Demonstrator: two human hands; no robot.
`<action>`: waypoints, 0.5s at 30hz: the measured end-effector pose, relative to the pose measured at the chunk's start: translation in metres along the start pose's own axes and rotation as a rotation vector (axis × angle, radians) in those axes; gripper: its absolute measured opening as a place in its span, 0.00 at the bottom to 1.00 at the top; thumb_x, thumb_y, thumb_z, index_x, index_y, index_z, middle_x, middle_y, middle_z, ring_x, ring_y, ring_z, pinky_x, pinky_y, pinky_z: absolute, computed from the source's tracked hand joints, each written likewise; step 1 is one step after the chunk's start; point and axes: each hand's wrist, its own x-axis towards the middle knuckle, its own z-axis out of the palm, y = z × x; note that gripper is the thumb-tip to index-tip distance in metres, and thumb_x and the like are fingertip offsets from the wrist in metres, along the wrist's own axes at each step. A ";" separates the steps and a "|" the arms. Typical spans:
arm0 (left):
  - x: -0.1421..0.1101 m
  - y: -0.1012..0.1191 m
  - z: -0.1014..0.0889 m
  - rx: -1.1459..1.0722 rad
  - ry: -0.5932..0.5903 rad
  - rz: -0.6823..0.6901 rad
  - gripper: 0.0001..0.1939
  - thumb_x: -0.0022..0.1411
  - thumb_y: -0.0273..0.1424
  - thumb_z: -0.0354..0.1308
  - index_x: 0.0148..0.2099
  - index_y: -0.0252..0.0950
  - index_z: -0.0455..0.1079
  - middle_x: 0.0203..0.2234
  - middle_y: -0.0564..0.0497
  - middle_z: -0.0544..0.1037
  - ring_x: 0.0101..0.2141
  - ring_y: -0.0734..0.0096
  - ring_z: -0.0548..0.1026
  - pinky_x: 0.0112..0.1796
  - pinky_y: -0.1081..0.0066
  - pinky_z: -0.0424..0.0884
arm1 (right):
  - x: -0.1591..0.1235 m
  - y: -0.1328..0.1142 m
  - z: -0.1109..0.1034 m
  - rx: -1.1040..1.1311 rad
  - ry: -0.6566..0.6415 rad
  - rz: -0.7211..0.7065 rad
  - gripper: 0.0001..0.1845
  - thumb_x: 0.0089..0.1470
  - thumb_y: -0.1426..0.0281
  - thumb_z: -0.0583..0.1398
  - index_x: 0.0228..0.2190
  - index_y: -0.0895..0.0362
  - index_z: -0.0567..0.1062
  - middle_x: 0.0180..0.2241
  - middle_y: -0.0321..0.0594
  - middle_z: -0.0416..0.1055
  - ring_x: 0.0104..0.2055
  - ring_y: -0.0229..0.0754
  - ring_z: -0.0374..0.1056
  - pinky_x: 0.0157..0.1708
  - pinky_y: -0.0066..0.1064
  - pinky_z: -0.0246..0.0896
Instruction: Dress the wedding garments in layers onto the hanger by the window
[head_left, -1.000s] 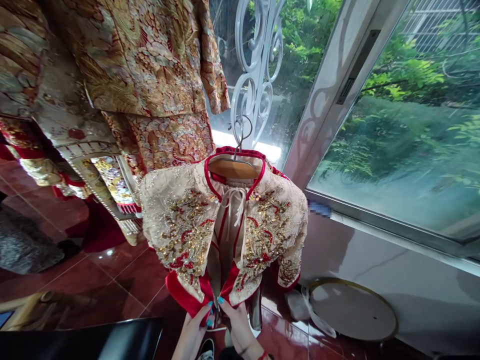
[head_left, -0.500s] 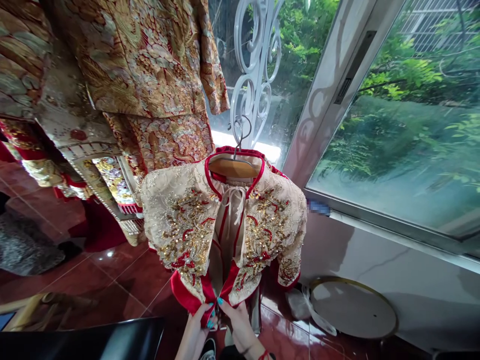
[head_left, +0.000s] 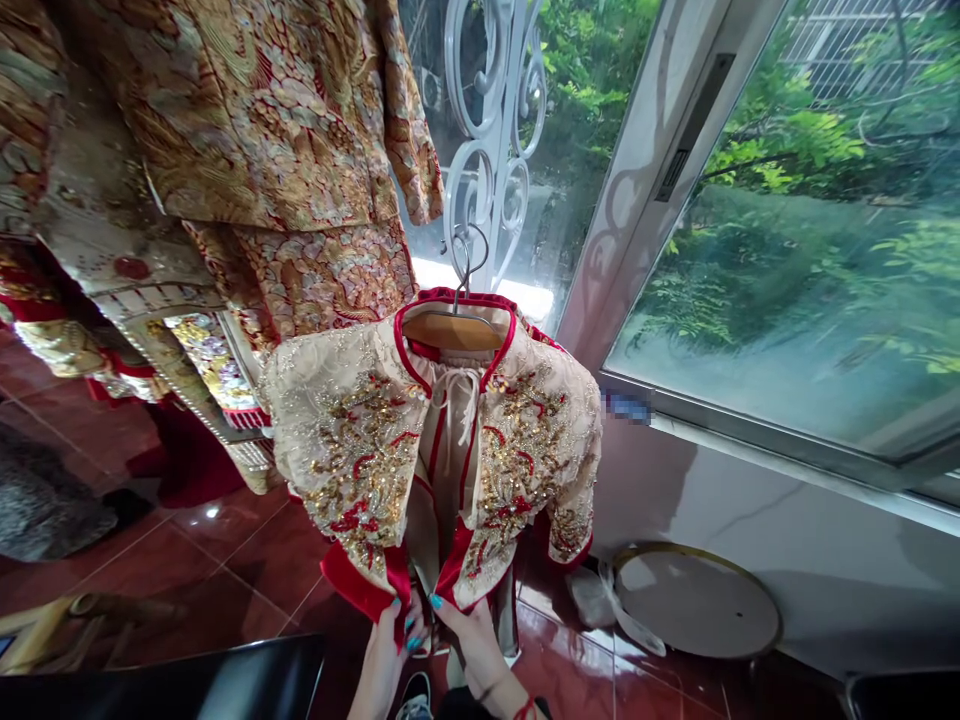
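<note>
A cream brocade jacket with gold sequin embroidery and red velvet trim hangs open down the front. It sits on a wooden hanger, whose metal hook goes over white wrought-iron scrollwork. At the bottom of the view, my left hand pinches the red velvet hem on one front panel. My right hand grips the hem of the other panel, a short gap away. Both hands have blue-painted nails.
Gold-and-red embroidered garments hang close on the left. Outside a large window is green foliage. A round gold-rimmed board and a plastic bag lie low on the right, on red tile flooring. A black surface runs along the bottom.
The whole scene sits slightly further left in view than before. Both hands stay on the red hem, and the jacket hangs in the same place on its hook.
</note>
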 end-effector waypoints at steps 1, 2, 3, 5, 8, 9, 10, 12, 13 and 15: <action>0.001 -0.001 0.000 -0.018 -0.008 -0.004 0.26 0.33 0.49 0.72 0.24 0.36 0.65 0.15 0.59 0.66 0.18 0.78 0.61 0.23 0.71 0.64 | -0.001 -0.001 0.001 0.004 -0.005 0.003 0.36 0.26 0.62 0.78 0.40 0.58 0.76 0.38 0.44 0.81 0.40 0.46 0.76 0.44 0.35 0.70; 0.002 -0.003 -0.001 -0.039 -0.016 -0.012 0.26 0.33 0.49 0.72 0.24 0.36 0.65 0.14 0.59 0.65 0.17 0.79 0.61 0.22 0.72 0.63 | -0.003 -0.003 0.002 0.007 -0.009 0.005 0.36 0.26 0.62 0.78 0.39 0.58 0.75 0.38 0.44 0.81 0.38 0.45 0.76 0.43 0.35 0.71; 0.003 -0.005 -0.002 -0.054 -0.019 -0.018 0.26 0.33 0.49 0.73 0.24 0.36 0.65 0.13 0.60 0.64 0.17 0.79 0.60 0.21 0.73 0.62 | -0.004 -0.004 0.004 0.009 -0.011 0.008 0.35 0.26 0.62 0.78 0.39 0.58 0.75 0.36 0.43 0.81 0.37 0.45 0.76 0.42 0.35 0.71; 0.006 -0.009 -0.004 -0.058 0.008 -0.013 0.26 0.33 0.46 0.74 0.26 0.36 0.66 0.13 0.60 0.65 0.17 0.78 0.63 0.21 0.73 0.63 | -0.006 -0.005 0.006 0.009 -0.025 0.022 0.34 0.28 0.61 0.78 0.38 0.58 0.75 0.33 0.42 0.81 0.33 0.44 0.76 0.40 0.36 0.72; 0.010 -0.011 -0.008 -0.060 0.091 -0.024 0.24 0.32 0.38 0.75 0.29 0.36 0.67 0.17 0.57 0.72 0.20 0.71 0.72 0.23 0.72 0.67 | -0.008 -0.008 0.008 0.005 -0.039 0.028 0.33 0.29 0.60 0.77 0.39 0.58 0.75 0.30 0.39 0.79 0.31 0.44 0.76 0.39 0.38 0.73; 0.011 -0.011 -0.009 -0.062 0.122 -0.035 0.23 0.33 0.35 0.75 0.30 0.36 0.67 0.20 0.56 0.75 0.23 0.68 0.74 0.24 0.71 0.69 | -0.008 -0.008 0.009 0.001 -0.033 0.024 0.33 0.29 0.60 0.77 0.39 0.58 0.75 0.30 0.39 0.79 0.31 0.45 0.76 0.38 0.38 0.73; 0.012 -0.011 -0.009 -0.066 0.144 -0.051 0.22 0.33 0.32 0.75 0.32 0.36 0.68 0.23 0.54 0.78 0.25 0.65 0.77 0.25 0.70 0.71 | -0.009 -0.009 0.009 -0.005 -0.025 0.018 0.33 0.29 0.60 0.77 0.38 0.57 0.75 0.29 0.39 0.79 0.32 0.46 0.76 0.38 0.38 0.73; 0.013 -0.012 -0.008 -0.082 0.157 -0.080 0.22 0.37 0.28 0.73 0.37 0.36 0.69 0.29 0.50 0.81 0.31 0.60 0.80 0.29 0.69 0.74 | -0.008 -0.009 0.009 -0.026 -0.017 0.013 0.33 0.28 0.59 0.77 0.38 0.57 0.76 0.28 0.39 0.78 0.34 0.47 0.76 0.37 0.38 0.73; 0.013 -0.012 -0.008 -0.091 0.159 -0.089 0.22 0.40 0.27 0.72 0.39 0.35 0.70 0.31 0.49 0.82 0.33 0.59 0.81 0.31 0.68 0.76 | -0.008 -0.009 0.009 -0.040 -0.022 0.015 0.33 0.28 0.59 0.77 0.37 0.58 0.76 0.28 0.39 0.78 0.35 0.48 0.76 0.36 0.38 0.73; 0.013 -0.014 -0.007 -0.101 0.154 -0.089 0.23 0.44 0.25 0.70 0.44 0.35 0.70 0.33 0.48 0.83 0.35 0.57 0.82 0.35 0.65 0.78 | -0.008 -0.009 0.009 -0.063 -0.032 0.020 0.33 0.29 0.57 0.76 0.37 0.58 0.77 0.27 0.40 0.77 0.34 0.49 0.76 0.35 0.39 0.74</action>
